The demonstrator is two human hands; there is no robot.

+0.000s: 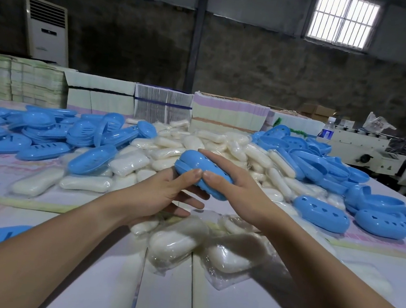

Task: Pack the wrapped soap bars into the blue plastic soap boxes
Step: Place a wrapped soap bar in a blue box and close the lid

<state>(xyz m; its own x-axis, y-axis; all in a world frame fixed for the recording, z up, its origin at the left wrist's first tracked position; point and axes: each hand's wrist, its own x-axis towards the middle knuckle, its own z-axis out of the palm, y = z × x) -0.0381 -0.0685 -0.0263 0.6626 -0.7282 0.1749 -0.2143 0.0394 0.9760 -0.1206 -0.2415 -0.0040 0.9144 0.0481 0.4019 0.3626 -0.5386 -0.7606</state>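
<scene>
Here, closed soap box [203, 173] between both hands.

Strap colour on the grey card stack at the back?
Dark blue strap across the card stack; head view.

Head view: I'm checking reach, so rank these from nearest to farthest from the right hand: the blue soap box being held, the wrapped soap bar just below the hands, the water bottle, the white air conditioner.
1. Blue soap box: gripped by the right hand and the left hand.
2. Wrapped soap bar: on the table, below the hands.
3. Water bottle: far right, behind the piles.
4. Air conditioner: far left, at the wall.
</scene>
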